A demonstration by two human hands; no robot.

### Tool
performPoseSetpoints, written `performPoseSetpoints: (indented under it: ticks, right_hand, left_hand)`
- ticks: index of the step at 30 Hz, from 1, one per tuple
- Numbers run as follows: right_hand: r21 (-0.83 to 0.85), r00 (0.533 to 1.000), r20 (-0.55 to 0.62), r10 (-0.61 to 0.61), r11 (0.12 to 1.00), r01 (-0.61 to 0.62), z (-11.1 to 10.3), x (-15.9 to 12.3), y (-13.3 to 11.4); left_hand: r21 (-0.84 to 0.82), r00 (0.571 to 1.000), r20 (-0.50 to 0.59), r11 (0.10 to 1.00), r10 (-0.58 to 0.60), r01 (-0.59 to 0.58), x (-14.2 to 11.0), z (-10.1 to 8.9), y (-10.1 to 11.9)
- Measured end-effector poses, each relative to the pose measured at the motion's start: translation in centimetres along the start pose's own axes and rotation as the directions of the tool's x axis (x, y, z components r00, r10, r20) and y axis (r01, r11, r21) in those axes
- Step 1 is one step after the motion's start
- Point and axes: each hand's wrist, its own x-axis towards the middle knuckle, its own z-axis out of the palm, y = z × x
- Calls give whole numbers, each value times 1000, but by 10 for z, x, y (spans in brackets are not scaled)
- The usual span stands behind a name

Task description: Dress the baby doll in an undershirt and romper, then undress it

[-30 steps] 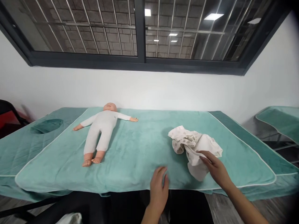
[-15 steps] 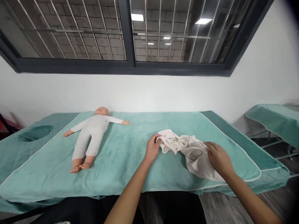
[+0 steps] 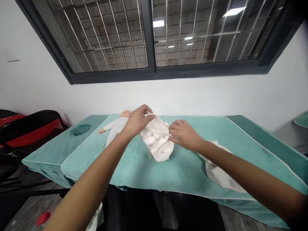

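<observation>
My left hand (image 3: 137, 121) is closed on the top edge of a small white patterned garment (image 3: 157, 141) and holds it up over the teal towel (image 3: 134, 166). My right hand (image 3: 184, 134) pinches the same garment at its right side. A second white cloth (image 3: 218, 175) lies flat on the towel under my right forearm. A baby doll (image 3: 115, 126) in a white suit lies on its back at the far left of the towel, partly hidden behind my left hand.
The towel covers a teal massage table (image 3: 48, 154) with a face hole (image 3: 80, 130) at its left end. A red and black bag (image 3: 31, 128) sits to the left. A barred window (image 3: 149, 35) runs along the white wall. A red cap (image 3: 42, 218) lies on the floor.
Both hands have lifted the patterned garment off the towel and carried it left toward the doll. The other white cloth stayed on the towel. My view has swung to the left.
</observation>
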Motion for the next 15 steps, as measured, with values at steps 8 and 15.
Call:
performPoseSetpoints:
  ticks: [8, 15]
  right_hand:
    - [838, 914, -91, 395, 527, -144, -19, 50, 10]
    - [907, 851, -1, 526, 358, -220, -1, 48, 6]
  left_hand:
    - [-370, 989, 134, 929, 54, 0, -28, -19, -10]
    - [-491, 937, 348, 859, 41, 144, -51, 25, -37]
